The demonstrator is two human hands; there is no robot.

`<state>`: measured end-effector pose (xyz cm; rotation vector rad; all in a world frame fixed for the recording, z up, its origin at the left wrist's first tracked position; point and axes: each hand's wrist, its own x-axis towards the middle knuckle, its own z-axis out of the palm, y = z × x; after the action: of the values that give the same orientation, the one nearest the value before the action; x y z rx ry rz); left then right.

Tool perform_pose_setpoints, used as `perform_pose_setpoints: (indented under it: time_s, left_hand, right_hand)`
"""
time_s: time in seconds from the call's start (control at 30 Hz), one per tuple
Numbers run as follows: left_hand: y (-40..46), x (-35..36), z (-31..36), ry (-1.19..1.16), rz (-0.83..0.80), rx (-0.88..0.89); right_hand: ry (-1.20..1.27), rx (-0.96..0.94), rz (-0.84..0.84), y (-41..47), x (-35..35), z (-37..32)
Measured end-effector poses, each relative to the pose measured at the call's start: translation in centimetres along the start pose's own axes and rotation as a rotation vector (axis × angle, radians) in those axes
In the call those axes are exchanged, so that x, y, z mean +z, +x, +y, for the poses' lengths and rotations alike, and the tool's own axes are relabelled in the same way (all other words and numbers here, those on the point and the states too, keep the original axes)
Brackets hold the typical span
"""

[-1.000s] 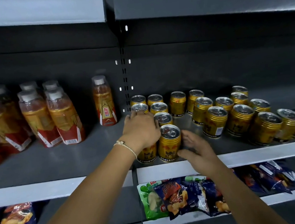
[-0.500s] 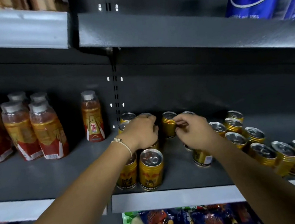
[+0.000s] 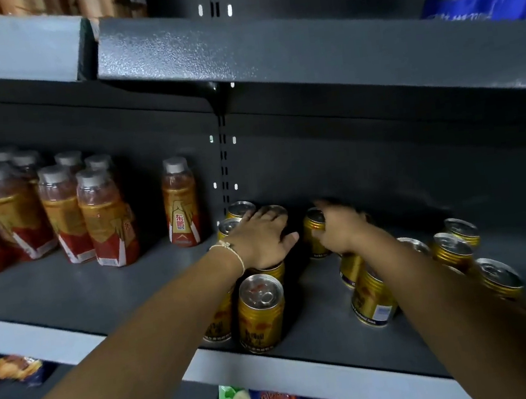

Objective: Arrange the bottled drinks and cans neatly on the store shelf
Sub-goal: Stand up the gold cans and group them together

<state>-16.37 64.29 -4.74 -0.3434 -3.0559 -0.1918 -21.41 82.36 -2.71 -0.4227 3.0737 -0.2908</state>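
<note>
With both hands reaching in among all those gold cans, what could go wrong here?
1. The right forearm stretches just above the loose cans on the right; lowering it could topple one.
2. The front can stands close to the shelf edge, so a nudge from the left hand, which rests on the cans behind, might push it off.
3. The right hand grips a back can in a blurred reach, so it may knock neighbours.
</note>
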Motion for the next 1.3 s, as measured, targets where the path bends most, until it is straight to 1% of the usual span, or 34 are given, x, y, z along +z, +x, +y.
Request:
perform_pose_setpoints:
  time_s: [0.1, 0.23, 0.33, 0.5, 0.67, 0.8, 0.97, 1.1, 1.3]
  left_hand:
    - [0.2, 0.2, -0.1, 0.020, 0.003, 0.006]
    - [0.3, 0.4, -0.1, 0.026, -0.005, 0.006]
    - [0.3, 0.5, -0.1, 0.017, 0.017, 0.007]
    - [0.3, 0.6, 0.0, -0.045, 0.075, -0.022]
    - [0.2, 0.6, 0.0, -0.041, 0.074, -0.039]
    - [0.2, 0.7, 0.0, -0.032, 0.070, -0.030]
    - [0.3, 0.7, -0.1, -0.015, 0.075, -0.016]
    - [0.2, 0.5, 0.0, -0.005, 0.045, -0.016]
    - [0.2, 0.5, 0.0, -0.013, 0.049, -0.008]
  right_hand:
    - [0.042, 0.024, 0.066, 0.7, 0.7, -0.1]
    - [0.028, 0.067, 0.152, 1.3, 1.7, 0.0]
    - [0.067, 0.081, 0.205, 1.3, 2.0, 0.4]
    - [0.081, 0.059, 0.165, 1.2, 2.1, 0.7]
    - [0.236, 0.048, 0.106, 1.0, 1.4, 1.2]
    - [0.169, 0.044, 0.101, 0.7, 1.5, 1.0]
    - [0.143, 0.053, 0.082, 0.8, 1.7, 0.7]
    - [0.157, 0.052, 0.109, 0.5, 1.6, 0.6]
    - [0.147, 0.016, 0.135, 0.5, 1.7, 0.5]
